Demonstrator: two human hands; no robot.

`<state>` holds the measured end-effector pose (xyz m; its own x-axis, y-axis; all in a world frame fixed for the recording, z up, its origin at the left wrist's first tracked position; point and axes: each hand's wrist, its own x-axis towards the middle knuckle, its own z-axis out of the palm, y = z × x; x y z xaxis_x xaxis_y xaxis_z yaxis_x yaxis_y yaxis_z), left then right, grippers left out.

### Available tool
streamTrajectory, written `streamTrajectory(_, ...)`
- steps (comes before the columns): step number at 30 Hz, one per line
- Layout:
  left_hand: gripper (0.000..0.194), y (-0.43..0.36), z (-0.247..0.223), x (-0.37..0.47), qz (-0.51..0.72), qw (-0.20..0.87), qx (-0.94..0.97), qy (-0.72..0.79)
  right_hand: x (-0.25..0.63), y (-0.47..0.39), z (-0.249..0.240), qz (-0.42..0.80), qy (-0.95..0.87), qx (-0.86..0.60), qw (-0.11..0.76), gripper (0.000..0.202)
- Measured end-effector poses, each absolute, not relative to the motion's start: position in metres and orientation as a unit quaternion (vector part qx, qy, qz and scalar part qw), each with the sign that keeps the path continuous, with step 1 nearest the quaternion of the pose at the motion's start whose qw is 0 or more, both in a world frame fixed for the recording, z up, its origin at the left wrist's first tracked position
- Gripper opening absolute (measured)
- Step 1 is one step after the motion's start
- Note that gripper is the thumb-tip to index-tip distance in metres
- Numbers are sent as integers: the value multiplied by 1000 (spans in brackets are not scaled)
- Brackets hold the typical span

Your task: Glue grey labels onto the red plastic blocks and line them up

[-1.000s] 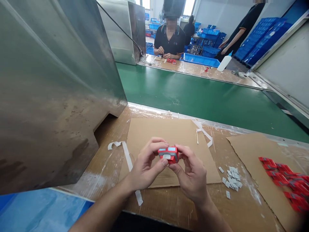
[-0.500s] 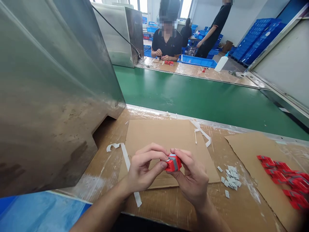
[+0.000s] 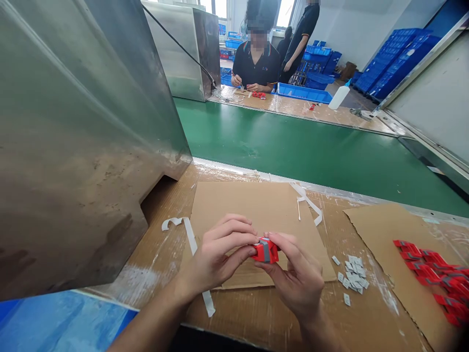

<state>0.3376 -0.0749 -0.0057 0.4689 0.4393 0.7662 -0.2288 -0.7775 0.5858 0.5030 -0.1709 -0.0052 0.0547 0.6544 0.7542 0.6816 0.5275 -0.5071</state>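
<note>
A small red plastic part with a grey band (image 3: 266, 250) is held between both hands above a cardboard sheet (image 3: 252, 205). My left hand (image 3: 225, 254) pinches its left side with thumb and fingertips. On the right side, my right hand (image 3: 298, 274) grips it, forefinger on top and thumb below. A bit of pale surface shows on top of the part, partly covered by fingers. To the right of the sheet lies a pile of small grey-white pieces (image 3: 353, 274). Farther right, several similar red parts (image 3: 432, 269) rest on a second cardboard sheet (image 3: 370, 220).
White tape strips (image 3: 190, 237) and a cotton swab (image 3: 298, 209) lie by the cardboard. A large metal housing (image 3: 91, 146) stands close on the left. Beyond the table runs a green conveyor belt (image 3: 293, 151); across it a co-worker (image 3: 256, 63) sits, handling small things.
Both hands and the red part have shifted slightly right and down in view, and the part is turned a little. In the background, a standing person has moved left.
</note>
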Motion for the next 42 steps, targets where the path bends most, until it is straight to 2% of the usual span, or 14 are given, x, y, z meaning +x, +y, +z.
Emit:
streamTrajectory(4,17,-74,-1,331,494,276,821,73,505,-170,-3,-49,-709,-466,527,37)
streamTrajectory(12,17,-79,-3,331,492,288,819,67,502,-170,-7,-73,-710,-466,523,39)
streamTrajectory(19,14,-82,-5,334,517,291,803,56,498,-171,-6,-102,-704,-467,525,33)
streamTrajectory(28,9,-83,-9,337,531,304,786,91,503,-172,-12,-105,-695,-470,534,44)
streamTrajectory(42,8,-86,-11,342,570,250,779,77,496,-174,-15,-119,-673,-492,539,47)
